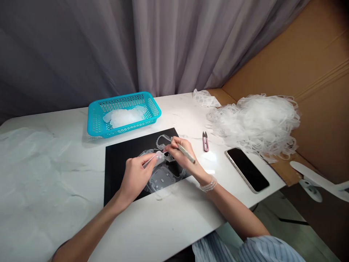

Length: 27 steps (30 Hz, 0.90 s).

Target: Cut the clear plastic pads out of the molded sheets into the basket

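Over a black mat [117, 156], my left hand [139, 174] pinches the edge of a translucent, flexible moulded piece [162, 178] between thumb and fingers. The piece has a rounded panel with small holes, and thin loops trail from it. My right hand [178, 151] is closed around a slim, pen-like tool [187, 153] with a pale handle, its rear end pointing down and to the right. The tool's working tip is hidden at the fingers, so its exact kind cannot be told. Both hands nearly meet at the upper part of the piece.
A blue perforated basket [95, 120] holding translucent pieces [127, 117] stands behind the mat. To the right lie pink-handled thread snips [205, 142], a phone [247, 169] and a large heap of translucent trimmings [261, 120]. Clear sheeting [32, 189] covers the table's left.
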Tool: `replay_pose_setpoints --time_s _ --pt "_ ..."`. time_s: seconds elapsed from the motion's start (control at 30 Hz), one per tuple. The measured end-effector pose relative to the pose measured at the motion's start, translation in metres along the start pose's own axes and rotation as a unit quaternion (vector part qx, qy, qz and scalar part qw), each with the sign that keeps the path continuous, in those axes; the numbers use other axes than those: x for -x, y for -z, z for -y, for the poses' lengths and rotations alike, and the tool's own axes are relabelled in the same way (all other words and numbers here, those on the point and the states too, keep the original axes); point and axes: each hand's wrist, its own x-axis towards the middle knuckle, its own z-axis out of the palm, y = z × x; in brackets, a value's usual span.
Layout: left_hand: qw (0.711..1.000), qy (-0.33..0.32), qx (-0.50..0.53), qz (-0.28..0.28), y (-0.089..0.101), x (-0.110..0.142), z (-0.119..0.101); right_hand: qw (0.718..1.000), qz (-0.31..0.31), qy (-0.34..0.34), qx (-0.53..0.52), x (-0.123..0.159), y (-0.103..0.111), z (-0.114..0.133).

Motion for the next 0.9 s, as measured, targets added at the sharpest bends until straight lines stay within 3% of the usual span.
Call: replay_pose_setpoints --time_s 0.1,0.23,0.37,0.47,0.6,0.73,0.9 --pt "0.997 -0.024 0.012 -0.076 0.006 0.004 -0.002 0.997 -0.036 0.033 0.068 0.0 0.006 -0.007" --pt "0.992 -0.011 0.083 -0.094 0.01 0.001 0.001 0.995 -0.026 0.053 0.078 -0.003 0.011 -0.003" --pt "0.98 0.035 0.196 -0.031 0.009 -0.007 0.008 0.999 -0.006 0.034 0.039 -0.006 0.008 0.007" --pt "0.946 0.101 0.307 0.028 0.01 -0.013 0.012 0.993 0.08 -0.021 -0.081 -0.006 0.007 0.014" --pt "0.933 0.141 0.323 0.072 0.014 -0.017 0.016 0.972 0.159 -0.056 -0.165 -0.001 0.008 0.021" --pt "0.935 0.157 0.301 0.099 0.014 -0.016 0.012 0.977 0.141 -0.048 -0.152 0.003 0.006 0.027" --pt "0.956 0.126 0.255 0.075 0.006 -0.015 0.003 0.995 0.09 0.016 -0.035 0.005 0.003 0.027"
